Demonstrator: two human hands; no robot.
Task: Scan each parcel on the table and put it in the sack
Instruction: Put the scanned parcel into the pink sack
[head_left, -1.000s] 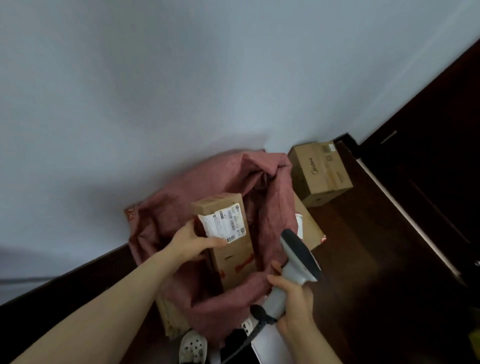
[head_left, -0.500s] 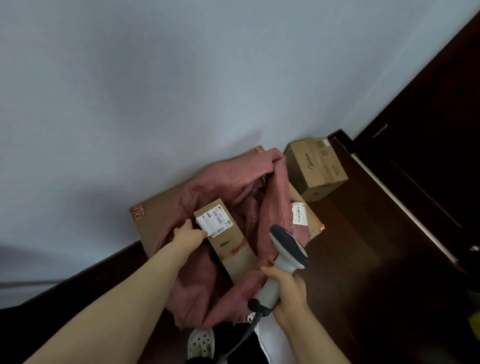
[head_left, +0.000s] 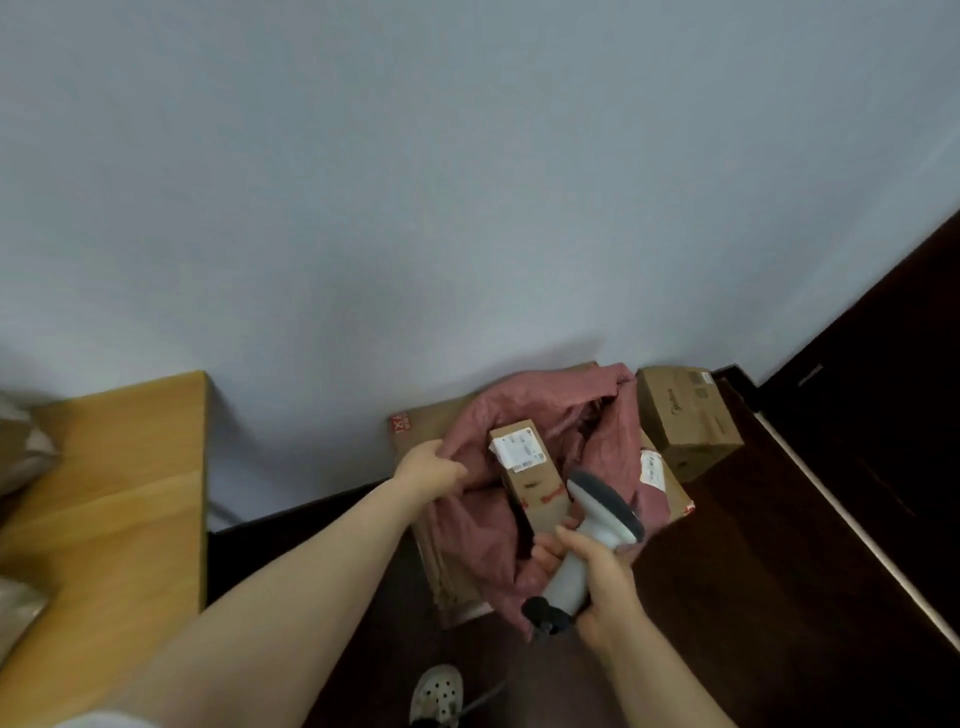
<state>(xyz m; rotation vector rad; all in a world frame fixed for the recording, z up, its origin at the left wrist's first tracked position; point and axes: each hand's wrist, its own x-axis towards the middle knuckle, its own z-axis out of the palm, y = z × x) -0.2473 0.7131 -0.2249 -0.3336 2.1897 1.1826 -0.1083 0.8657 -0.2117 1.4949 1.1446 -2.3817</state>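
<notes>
A pink cloth sack (head_left: 613, 447) lies open on the floor against the wall, over a flat cardboard box. A long brown parcel (head_left: 535, 473) with a white label stands inside the sack's mouth. My left hand (head_left: 428, 470) grips the sack's left rim, apart from the parcel. My right hand (head_left: 597, 577) holds a grey and white barcode scanner (head_left: 597, 514) by its handle, just in front of the parcel, its cable hanging down.
A wooden table (head_left: 119, 493) stands at the left with wrapped parcels (head_left: 21, 457) at its edge. A brown carton (head_left: 685, 421) sits right of the sack by a dark door. The flat cardboard box (head_left: 421, 426) lies under the sack. A white shoe (head_left: 436, 693) shows below.
My left hand has let go of the parcel, now standing in the sack, and taken hold of the sack's rim. The view has swung left, bringing the table into sight.
</notes>
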